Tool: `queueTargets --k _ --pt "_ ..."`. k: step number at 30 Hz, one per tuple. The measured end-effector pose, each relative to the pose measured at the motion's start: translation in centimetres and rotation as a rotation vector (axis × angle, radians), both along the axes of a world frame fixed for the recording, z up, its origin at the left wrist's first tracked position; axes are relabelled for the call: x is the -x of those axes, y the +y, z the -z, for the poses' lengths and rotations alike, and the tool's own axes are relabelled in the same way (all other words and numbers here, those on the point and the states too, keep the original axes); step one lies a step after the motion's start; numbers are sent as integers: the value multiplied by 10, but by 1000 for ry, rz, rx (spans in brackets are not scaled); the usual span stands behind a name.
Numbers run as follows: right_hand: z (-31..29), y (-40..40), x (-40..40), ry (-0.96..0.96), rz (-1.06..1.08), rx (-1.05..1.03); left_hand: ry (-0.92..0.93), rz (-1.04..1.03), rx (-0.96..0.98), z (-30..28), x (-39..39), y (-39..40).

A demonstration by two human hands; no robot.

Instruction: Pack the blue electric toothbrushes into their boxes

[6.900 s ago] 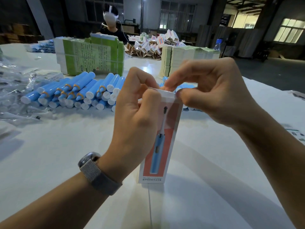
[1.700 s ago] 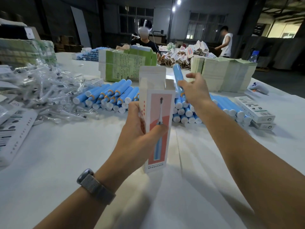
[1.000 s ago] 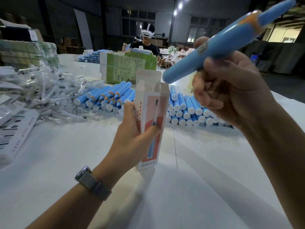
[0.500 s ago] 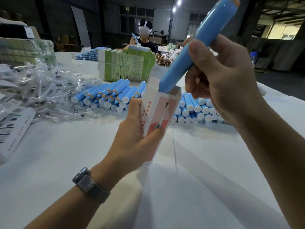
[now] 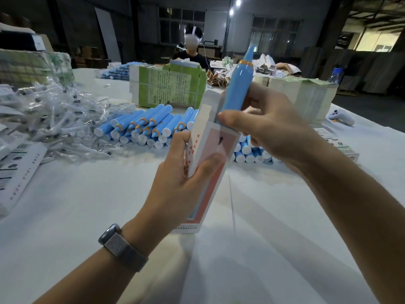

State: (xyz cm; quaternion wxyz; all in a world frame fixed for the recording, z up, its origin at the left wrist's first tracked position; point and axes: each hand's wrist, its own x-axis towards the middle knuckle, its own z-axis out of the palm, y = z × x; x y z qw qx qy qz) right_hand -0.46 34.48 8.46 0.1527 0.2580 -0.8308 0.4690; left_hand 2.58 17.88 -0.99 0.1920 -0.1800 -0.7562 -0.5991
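Observation:
My left hand (image 5: pixel 182 185) grips a tall white and red toothbrush box (image 5: pixel 211 163), held tilted above the table with its top flap open. My right hand (image 5: pixel 269 126) holds a blue electric toothbrush handle (image 5: pixel 237 84) by its lower half. The handle's bottom end sits inside the box's open top, and its orange-ringed tip points up. A pile of blue toothbrush handles (image 5: pixel 144 126) lies on the white table (image 5: pixel 76 205) behind the box.
Clear bags of brush heads (image 5: pixel 50 119) are heaped at the left, with flat printed boxes (image 5: pixel 15 172) beside them. Green cartons (image 5: pixel 168 86) and stacks of flat boxes (image 5: pixel 304 95) stand behind. Packed boxes (image 5: pixel 337 143) lie at the right. A person sits across the table.
My right hand has lowered the blue handle further into the open top of the box and turned it more upright. My left hand keeps its grip on the box.

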Motion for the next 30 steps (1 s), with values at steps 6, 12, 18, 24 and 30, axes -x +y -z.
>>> queueTargets --k 6,12,18,24,30 --pt "5 -9 -2 161 -32 293 34 42 -22 -5 -5 1" --pt "22 -17 -1 92 -18 245 6 69 -62 -3 -5 0" --pt "34 -26 3 29 -192 213 -25 81 -74 -6 1 -5" --pt "39 -45 42 -82 -69 584 -78 -92 -159 -10 9 -13" --pt "58 -111 92 -145 32 41 -13 -480 101 -19 19 -42"
